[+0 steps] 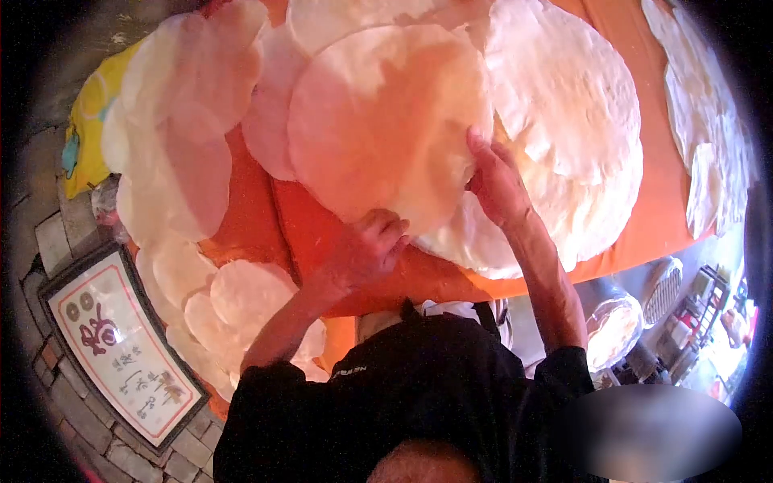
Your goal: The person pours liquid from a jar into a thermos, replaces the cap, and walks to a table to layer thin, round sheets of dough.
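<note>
A thin, pale round dough sheet (378, 121) spans the upper middle of the view, held near its lower edge by both hands. My left hand (372, 249) is closed, its fingertips pinching the bottom rim. My right hand (495, 179) grips the right rim with the thumb on top; some of its fingers are hidden. Just right of it lies a thick pile of similar dough sheets (572, 105), overlapping one another. The held sheet partly covers other rounds behind it.
More thin rounds (181, 121) overlap along the left side of the orange cloth (258, 201). Smaller rounds (250, 294) lie lower left. A framed sign (125, 346) stands on the brick paving. At far right are further sheets (700, 113) and a metal cylinder (616, 322).
</note>
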A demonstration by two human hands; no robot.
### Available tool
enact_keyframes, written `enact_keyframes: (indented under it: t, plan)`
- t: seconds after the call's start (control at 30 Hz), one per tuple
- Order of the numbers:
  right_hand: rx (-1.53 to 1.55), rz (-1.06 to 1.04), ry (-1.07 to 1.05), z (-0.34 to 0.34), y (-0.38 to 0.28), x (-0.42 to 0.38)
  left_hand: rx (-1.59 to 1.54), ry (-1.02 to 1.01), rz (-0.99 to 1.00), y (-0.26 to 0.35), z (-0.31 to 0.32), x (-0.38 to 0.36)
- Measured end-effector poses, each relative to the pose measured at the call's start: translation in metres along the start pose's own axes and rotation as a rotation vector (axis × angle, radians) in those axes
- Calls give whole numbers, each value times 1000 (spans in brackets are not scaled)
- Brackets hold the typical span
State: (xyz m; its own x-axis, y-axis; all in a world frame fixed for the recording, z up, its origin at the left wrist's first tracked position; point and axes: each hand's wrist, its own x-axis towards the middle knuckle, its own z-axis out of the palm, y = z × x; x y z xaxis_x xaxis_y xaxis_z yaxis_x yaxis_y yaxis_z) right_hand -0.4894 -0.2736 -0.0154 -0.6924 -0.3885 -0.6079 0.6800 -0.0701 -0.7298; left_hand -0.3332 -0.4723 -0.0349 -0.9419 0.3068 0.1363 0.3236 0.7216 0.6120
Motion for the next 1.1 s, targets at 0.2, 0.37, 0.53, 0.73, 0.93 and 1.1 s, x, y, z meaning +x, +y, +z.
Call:
enact_keyframes:
  t: [0.2, 0.37, 0.53, 0.73, 0.93, 1.1]
  plan:
    - [152, 17, -54, 23, 4, -4, -372, 309, -298, 13, -11, 51]
    - [64, -73, -98, 24, 6, -4, -1034, 258, -525, 2, -4, 76]
    - [-73, -174, 11, 22, 6, -8, -1033, 306, -478, 5, 1, 79]
    - [-558, -451, -40, 43, -28, -41, -975, 513, -714, -39, 3, 37]
    - [-92, -545, 167, -26, -96, -84, -1300, 644, -694, -46, -94, -21]
    - [-331, -712, 385, -120, -153, -118, -1086, 772, -831, -98, -124, -125]
